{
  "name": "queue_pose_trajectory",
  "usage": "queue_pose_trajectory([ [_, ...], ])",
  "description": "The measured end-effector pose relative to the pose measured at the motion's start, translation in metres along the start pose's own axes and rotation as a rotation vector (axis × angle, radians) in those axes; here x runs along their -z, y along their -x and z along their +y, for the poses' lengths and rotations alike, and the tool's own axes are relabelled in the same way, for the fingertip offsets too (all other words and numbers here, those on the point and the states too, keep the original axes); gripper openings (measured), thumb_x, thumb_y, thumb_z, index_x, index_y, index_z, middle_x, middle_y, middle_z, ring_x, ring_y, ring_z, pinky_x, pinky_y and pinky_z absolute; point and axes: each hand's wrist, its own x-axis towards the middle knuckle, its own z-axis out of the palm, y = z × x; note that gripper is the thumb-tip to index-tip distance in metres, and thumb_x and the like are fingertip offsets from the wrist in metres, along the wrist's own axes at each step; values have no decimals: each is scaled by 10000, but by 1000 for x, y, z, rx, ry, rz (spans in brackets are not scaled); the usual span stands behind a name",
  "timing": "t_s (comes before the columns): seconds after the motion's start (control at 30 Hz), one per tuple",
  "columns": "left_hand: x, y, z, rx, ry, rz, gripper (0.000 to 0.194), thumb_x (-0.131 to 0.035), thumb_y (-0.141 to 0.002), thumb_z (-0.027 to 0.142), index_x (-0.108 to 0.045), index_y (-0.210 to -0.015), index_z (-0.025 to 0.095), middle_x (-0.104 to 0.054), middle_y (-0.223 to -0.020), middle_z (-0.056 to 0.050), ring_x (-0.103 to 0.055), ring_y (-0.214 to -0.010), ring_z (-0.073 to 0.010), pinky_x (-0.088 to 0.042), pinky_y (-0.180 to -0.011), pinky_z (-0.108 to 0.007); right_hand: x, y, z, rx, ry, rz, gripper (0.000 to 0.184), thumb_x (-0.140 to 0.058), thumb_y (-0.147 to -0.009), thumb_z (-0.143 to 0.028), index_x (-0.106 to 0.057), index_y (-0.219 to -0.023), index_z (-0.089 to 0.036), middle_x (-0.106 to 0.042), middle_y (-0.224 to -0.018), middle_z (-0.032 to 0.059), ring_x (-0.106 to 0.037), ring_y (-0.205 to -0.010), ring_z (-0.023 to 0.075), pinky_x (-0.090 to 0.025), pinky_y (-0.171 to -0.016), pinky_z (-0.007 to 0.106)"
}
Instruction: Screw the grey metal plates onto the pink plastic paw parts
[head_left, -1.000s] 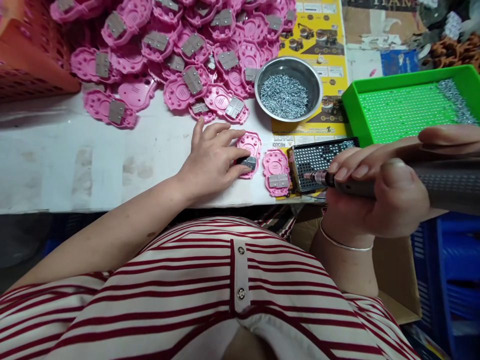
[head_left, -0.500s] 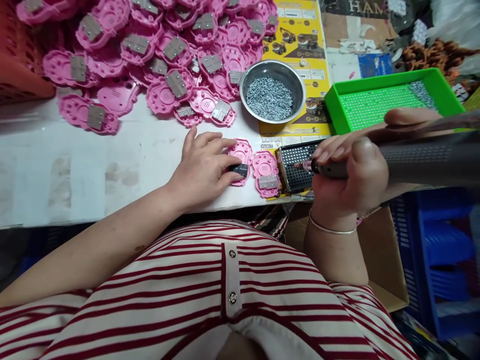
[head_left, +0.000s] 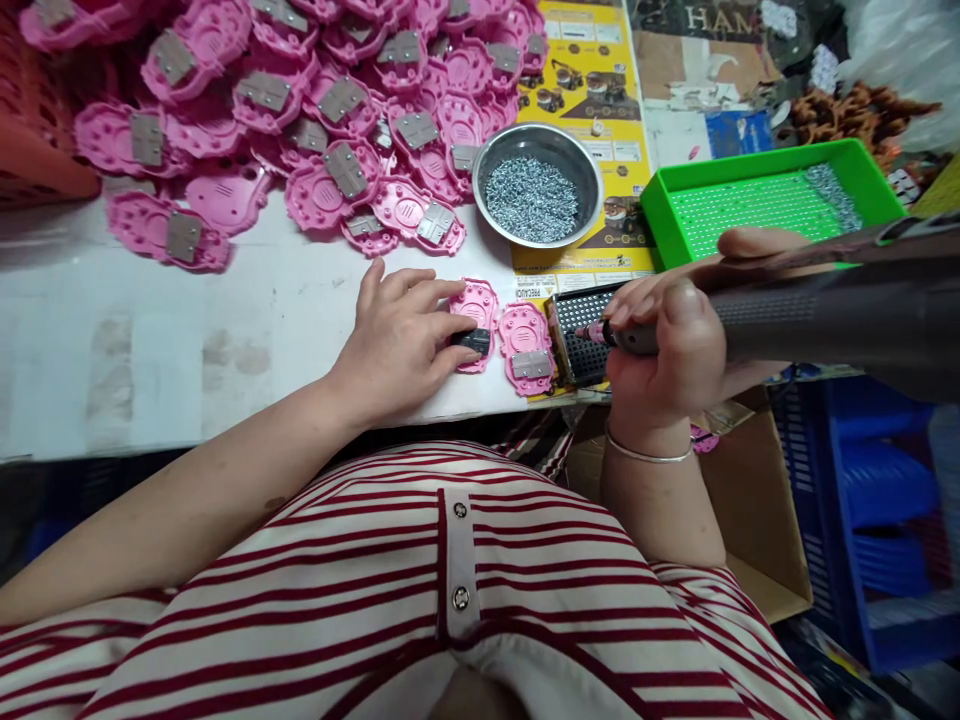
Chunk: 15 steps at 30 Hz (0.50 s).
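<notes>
While the left hand is pinching a dark block on a pink shell lying on the table, the right hand is wrapping its grip around a grey power screwdriver, whose bit is pointing over a perforated black tray. A second shell is lying between the first and the tray.

Soft light brightens the tabletop, fading into darkness below it at 8 o'clock. The bowl glints at 1 o'clock. Basket at 10 and power driver at 3 o'clock look blurred; shirt stripes stretch towards 7.
</notes>
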Motion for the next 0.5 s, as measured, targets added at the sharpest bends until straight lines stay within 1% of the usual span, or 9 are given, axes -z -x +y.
queue_pose_trajectory([
  [0.07,0,0,1,0,0,5,205,-673,-893,407,-770,-1047,313,-653,-1326,-1,-493,-1296,-320,-203,-1188,-643,1,2,2,-14,30,3,236,-682,-771,-318,-634,-1001,-297,-487,-643,-54,-410,-403,70,-415,-374,255],
  [0.17,-1,1,1,-3,5,10,202,-682,-890,405,-769,-1047,311,-652,-1328,-3,-493,-1295,-321,-208,-1185,-649,0,3,6,-4,52,-14,263,-698,-779,-341,-618,-1024,-291,-588,-833,-25,-419,-413,40,-416,-372,248],
  [0.23,-1,1,0,1,14,15,203,-684,-890,405,-769,-1047,309,-652,-1326,-7,-493,-1294,-321,-206,-1186,-653,-2,3,7,5,27,-22,264,-710,-779,-333,-625,-1024,-284,-598,-867,-20,-431,-418,33,-417,-372,242],
  [0.33,-2,1,0,14,34,30,210,-684,-891,405,-770,-1052,303,-644,-1336,-19,-468,-1317,-327,-197,-1189,-659,-3,0,1,24,-27,18,230,-702,-785,-280,-635,-1006,-287,-522,-713,-46,-439,-433,44,-417,-387,220],
  [0.37,-2,1,1,17,40,32,211,-682,-891,403,-770,-1054,302,-640,-1342,-21,-458,-1326,-329,-195,-1190,-660,-3,-2,-3,52,-37,15,170,-691,-795,-269,-644,-958,-279,-471,-648,-55,-429,-430,43,-411,-396,208],
  [0.4,-2,1,1,20,45,34,211,-680,-891,399,-770,-1055,301,-637,-1347,-23,-451,-1330,-331,-194,-1190,-662,-2,-3,-8,78,-30,0,72,-672,-813,-266,-648,-881,-263,-419,-598,-57,-420,-430,42,-410,-410,201],
  [0.43,-2,1,1,20,49,35,210,-677,-892,393,-771,-1056,301,-636,-1349,-24,-451,-1328,-331,-194,-1189,-664,-1,-4,-14,92,-14,-27,56,-649,-834,-275,-637,-789,-245,-372,-565,-53,-413,-433,42,-418,-428,204],
  [0.47,-3,0,1,19,50,35,208,-672,-894,385,-771,-1056,300,-637,-1348,-24,-455,-1322,-330,-195,-1188,-665,1,-5,-19,85,15,-53,178,-624,-855,-297,-607,-693,-227,-338,-557,-43,-412,-445,47,-433,-449,218],
  [0.5,-3,0,1,17,50,35,207,-666,-897,378,-770,-1058,299,-640,-1344,-25,-461,-1312,-327,-195,-1188,-667,2,-6,-25,37,44,-86,265,-603,-872,-326,-569,-631,-222,-320,-564,-33,-423,-467,58,-457,-477,239],
])
